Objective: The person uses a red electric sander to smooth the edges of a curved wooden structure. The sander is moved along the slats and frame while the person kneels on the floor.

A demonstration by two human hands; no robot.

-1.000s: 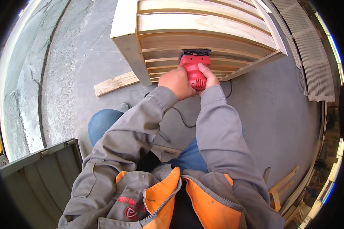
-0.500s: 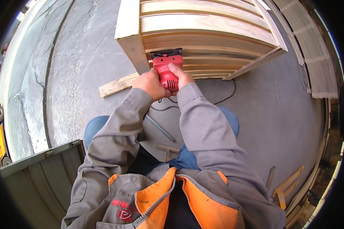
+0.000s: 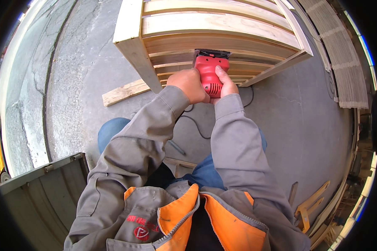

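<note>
Between my two hands is a red electric sander (image 3: 211, 72) with a dark sanding plate at its far end. The plate lies against a slat of the slatted wooden frame (image 3: 132, 52). My left hand (image 3: 188, 85) wraps round the sander's left side, fingers closed. On the other side my right hand (image 3: 227, 85) grips its body, thumb stretched along the top. A dark cord (image 3: 200, 129) trails below the hands on the grey floor.
A loose board (image 3: 123, 93) lies on the floor beside the frame's left leg. Below my arms are a metal rod (image 3: 176, 147) and a small wood piece (image 3: 180, 162). Grey panels (image 3: 48, 190) stand at lower left, yellow pieces (image 3: 310, 206) at lower right.
Both hands have moved the sander to the right along the frame's slat. The grip looks the same. The frame sits slightly further left in the picture.
</note>
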